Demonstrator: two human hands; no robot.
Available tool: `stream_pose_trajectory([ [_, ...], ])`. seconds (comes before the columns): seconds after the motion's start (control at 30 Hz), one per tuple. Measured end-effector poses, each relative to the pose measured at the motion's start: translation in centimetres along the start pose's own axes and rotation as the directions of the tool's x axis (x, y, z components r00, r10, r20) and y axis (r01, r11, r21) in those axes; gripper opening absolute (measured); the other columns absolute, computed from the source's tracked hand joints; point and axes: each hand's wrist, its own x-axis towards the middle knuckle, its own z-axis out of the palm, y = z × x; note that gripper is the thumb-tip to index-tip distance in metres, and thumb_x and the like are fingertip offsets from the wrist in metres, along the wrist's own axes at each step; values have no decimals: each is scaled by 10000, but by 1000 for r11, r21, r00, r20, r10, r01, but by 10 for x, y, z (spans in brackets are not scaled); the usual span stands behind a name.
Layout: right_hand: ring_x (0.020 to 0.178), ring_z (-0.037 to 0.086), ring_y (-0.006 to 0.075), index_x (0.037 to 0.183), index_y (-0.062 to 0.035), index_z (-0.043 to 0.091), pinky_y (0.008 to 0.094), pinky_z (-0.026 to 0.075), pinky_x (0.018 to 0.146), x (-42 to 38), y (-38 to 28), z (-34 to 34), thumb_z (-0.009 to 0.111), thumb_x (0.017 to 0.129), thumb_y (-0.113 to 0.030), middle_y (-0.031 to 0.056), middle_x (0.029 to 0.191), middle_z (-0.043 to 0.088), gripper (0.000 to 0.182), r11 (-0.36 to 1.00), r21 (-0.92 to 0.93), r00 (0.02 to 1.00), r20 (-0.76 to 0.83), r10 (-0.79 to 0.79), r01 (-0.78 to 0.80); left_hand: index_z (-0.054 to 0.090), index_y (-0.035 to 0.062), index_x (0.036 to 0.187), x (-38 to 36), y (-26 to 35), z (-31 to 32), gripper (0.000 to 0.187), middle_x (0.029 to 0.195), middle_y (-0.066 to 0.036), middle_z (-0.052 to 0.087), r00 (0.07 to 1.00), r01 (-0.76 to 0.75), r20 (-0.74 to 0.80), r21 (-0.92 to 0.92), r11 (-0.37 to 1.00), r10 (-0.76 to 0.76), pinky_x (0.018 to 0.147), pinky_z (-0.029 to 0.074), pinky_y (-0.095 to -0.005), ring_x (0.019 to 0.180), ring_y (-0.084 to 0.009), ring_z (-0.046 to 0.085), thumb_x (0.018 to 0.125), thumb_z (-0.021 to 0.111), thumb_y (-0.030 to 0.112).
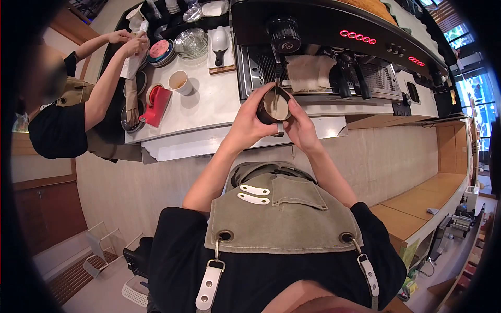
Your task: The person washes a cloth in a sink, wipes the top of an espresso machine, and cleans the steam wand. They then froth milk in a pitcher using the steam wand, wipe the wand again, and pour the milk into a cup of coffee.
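A dark milk pitcher (265, 116) with pale milk (279, 108) inside is held at the front of the espresso machine (318, 26). My left hand (246, 124) wraps round its left side. Against its right side, close to the metal handle (280, 130), my right hand (302, 128) is closed on it too. The steam wand (277, 73) reaches down from beside a black knob (283, 34), its tip in the milk. My right fingers are partly hidden behind the pitcher.
A folded cloth (311, 72) lies on the drip tray beside portafilters (360, 81). Left on the counter are a paper cup (180, 82), a red tape dispenser (156, 106), stacked glass saucers (191, 43) and a scoop (219, 41). A co-worker (78, 104) handles something at the far left.
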Motion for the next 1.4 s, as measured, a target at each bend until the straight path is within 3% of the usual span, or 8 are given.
stream_pose_trajectory([
  [0.17, 1313, 435, 148, 1536, -60, 282, 304, 340, 1081, 1, 5, -4, 381, 1057, -332, 52, 1436, 457, 559, 1000, 26, 1000, 13, -7, 7, 391, 14, 1447, 0, 1, -1, 865, 1316, -106, 545, 1000, 20, 10, -10, 1000, -20, 1031, 430, -314, 1191, -183, 540, 660, 745, -52],
  [0.37, 1100, 511, 79, 1528, -72, 301, 231, 424, 822, 2, 6, -9, 393, 1052, -352, 3, 1326, 528, 560, 1000, 9, 999, 39, -1, 1, 390, 18, 1448, 0, -1, 0, 879, 1326, -106, 541, 1000, -14, -7, 18, 1000, 14, 1033, 431, -318, 1200, -188, 536, 663, 781, -29],
  [0.47, 1010, 506, 52, 1525, -78, 309, 211, 397, 720, 2, 6, -7, 394, 1050, -357, -17, 1279, 548, 558, 1000, 2, 1000, 24, -13, 13, 388, 17, 1448, 0, -1, 0, 894, 1328, -106, 541, 1000, -21, -2, 21, 1000, 21, 1031, 433, -318, 1200, -188, 536, 664, 817, -1],
  [0.67, 1054, 508, 58, 1531, -77, 297, 208, 408, 744, 3, 8, -2, 392, 1052, -344, -5, 1322, 529, 557, 999, 30, 1000, -12, -20, 20, 383, 15, 1450, -1, -5, -1, 909, 1328, -110, 541, 1000, 6, 6, 32, 999, -6, 1031, 434, -318, 1197, -188, 539, 666, 843, 27],
  [0.87, 1220, 485, 107, 1534, -60, 283, 256, 409, 956, 2, 6, 0, 384, 1054, -328, 27, 1399, 489, 559, 999, 34, 999, 2, -32, 32, 387, 18, 1448, -1, -2, 0, 907, 1325, -111, 543, 1000, -2, 0, 37, 999, 2, 1028, 436, -320, 1196, -188, 540, 668, 849, 37],
  [0.97, 1238, 479, 112, 1532, -59, 285, 262, 408, 969, 1, 7, -8, 384, 1054, -326, 28, 1397, 490, 557, 1000, 27, 1000, 22, 11, -11, 388, 20, 1448, -1, -3, -1, 906, 1323, -111, 545, 1000, -10, 1, 47, 999, 10, 1027, 436, -321, 1195, -188, 540, 668, 849, 40],
  [1.17, 1091, 510, 65, 1528, -73, 302, 216, 429, 769, 3, 8, -2, 397, 1051, -339, 1, 1341, 518, 554, 999, 38, 1000, -7, -21, 21, 393, 19, 1443, -1, -4, -1, 905, 1305, -107, 552, 1000, -6, 2, 38, 999, 6, 1024, 435, -318, 1184, -186, 545, 660, 846, 35],
  [1.4, 1094, 508, 68, 1528, -72, 300, 223, 423, 783, 1, 9, -6, 404, 1047, -347, -1, 1335, 519, 564, 1000, 16, 1000, 0, -18, 18, 399, 17, 1439, -1, -5, 0, 898, 1300, -107, 553, 1000, -15, 2, 57, 998, 15, 1023, 433, -314, 1181, -185, 545, 655, 838, 26],
])
